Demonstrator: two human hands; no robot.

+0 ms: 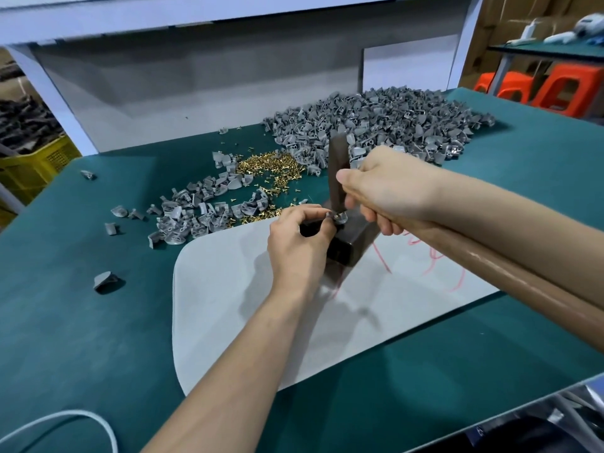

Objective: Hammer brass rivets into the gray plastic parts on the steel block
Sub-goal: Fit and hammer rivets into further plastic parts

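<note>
The gray plastic part [336, 218] is pinched steady on the steel block [346, 246] by the left hand [297, 240], the hammer [338, 165] gripped short by the right hand [389, 191] for control.

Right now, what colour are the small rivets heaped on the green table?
The small metal rivets are shiny gold; head view.

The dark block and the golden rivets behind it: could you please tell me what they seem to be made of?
The block looks like dark steel: smooth faces with dull glints and rounded edges. The rivets look like brass, a shiny yellow metal, though the picture cannot rule out plating.
</note>
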